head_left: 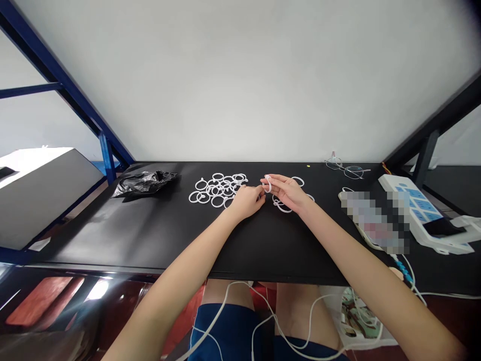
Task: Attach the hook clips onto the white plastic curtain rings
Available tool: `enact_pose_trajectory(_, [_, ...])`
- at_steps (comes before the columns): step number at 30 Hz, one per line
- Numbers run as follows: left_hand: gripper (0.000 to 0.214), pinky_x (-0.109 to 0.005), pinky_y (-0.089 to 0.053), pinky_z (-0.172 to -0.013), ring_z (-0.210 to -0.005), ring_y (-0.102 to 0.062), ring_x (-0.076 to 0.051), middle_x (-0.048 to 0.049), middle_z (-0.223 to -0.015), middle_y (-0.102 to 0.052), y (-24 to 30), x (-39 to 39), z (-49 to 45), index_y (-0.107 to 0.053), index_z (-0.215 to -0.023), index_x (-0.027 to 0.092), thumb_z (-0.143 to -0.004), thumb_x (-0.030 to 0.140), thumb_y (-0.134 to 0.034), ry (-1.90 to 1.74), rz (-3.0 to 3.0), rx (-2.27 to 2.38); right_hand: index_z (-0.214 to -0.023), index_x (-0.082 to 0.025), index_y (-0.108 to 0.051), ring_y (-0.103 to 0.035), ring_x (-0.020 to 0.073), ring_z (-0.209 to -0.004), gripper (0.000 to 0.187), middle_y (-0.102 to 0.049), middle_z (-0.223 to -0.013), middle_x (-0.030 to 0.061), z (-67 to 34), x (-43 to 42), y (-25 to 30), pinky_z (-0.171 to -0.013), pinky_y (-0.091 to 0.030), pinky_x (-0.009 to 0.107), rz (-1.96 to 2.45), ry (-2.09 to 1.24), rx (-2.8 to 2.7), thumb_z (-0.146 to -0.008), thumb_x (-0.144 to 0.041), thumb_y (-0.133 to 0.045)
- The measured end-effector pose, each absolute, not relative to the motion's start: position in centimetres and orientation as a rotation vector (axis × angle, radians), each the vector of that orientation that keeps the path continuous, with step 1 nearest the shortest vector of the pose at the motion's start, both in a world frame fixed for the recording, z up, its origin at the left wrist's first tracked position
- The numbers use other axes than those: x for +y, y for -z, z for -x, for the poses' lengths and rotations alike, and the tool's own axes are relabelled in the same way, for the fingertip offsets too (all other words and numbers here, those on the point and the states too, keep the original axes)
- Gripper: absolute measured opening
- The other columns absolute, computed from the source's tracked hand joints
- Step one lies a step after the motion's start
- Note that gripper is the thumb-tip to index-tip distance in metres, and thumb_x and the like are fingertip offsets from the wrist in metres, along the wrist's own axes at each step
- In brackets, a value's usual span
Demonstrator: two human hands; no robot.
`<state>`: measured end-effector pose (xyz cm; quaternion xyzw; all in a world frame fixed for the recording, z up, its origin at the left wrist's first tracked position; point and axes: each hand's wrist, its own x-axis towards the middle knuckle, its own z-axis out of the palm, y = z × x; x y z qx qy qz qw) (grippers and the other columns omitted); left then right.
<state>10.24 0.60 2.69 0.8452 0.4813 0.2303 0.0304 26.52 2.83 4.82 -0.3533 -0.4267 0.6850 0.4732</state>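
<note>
My right hand (287, 191) pinches a white plastic ring (268, 183), which looks like a curtain ring, and holds it upright just above the table. Close beside it, my left hand (246, 201) is closed, its fingertips meeting the right hand's near that ring. A bit of white shows at the left fingers, but what they hold is mostly hidden. Left of my hands lies a loose pile of white rings (215, 190), several of them with small eyelets. Under and behind my right hand lie a few more white rings (284, 209), partly covered by it.
The black table (180, 230) meets a pale wall. A crumpled black plastic bag (145, 183) lies at left. To the right are glasses (353, 172), a blurred phone (370, 220) and a white power strip (421, 208). White cables (270, 316) cross my lap below the table edge.
</note>
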Motion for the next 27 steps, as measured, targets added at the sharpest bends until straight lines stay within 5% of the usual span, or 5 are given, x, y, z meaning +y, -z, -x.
enact_pose_trajectory(27, [0.011, -0.03, -0.042, -0.072, -0.066, -0.061, -0.017, -0.0007, -0.067, -0.064, -2.85, 0.33, -10.32, -0.056, -0.08, 0.019, -0.088, 0.022, -0.049, -0.746, -2.563, 1.562, -0.077, -0.019, -0.068, -0.066, 0.0113, -0.069, 0.01, -0.07, -0.072, -0.0007, -27.08, 3.51, -4.43, -0.075, -0.055, 0.025, 0.763, -1.752, -0.948, -0.075, -0.027, -0.075])
